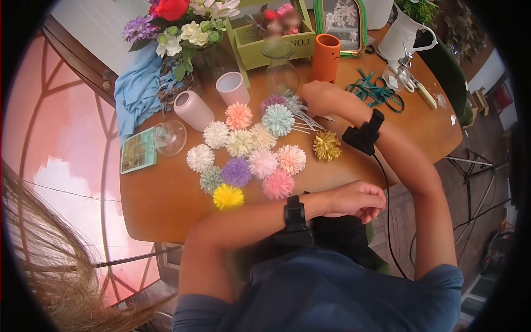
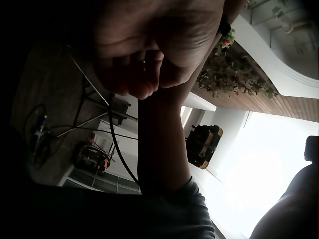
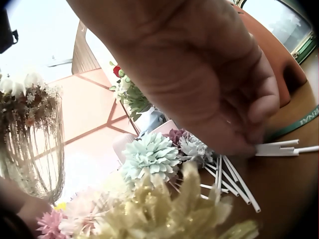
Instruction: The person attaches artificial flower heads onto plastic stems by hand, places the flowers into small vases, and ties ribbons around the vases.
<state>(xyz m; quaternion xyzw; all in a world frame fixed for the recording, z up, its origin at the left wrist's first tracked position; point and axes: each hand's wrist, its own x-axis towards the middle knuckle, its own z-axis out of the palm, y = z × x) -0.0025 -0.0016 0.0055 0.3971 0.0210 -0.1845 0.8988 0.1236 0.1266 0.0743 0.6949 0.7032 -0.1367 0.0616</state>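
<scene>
Right hand (image 3: 199, 84) fingers (image 3: 259, 107) | touching white sticks (image 3: 279, 148), seemingly pinched

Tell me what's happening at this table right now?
A person sits at a wooden table spread with paper flower heads in many colours. The right hand reaches to a pile of white sticks beside the flowers, its fingertips pinching a few of them. The left hand rests loosely curled at the table's near edge, holding nothing. A glass vase and an orange cup stand behind.
</scene>
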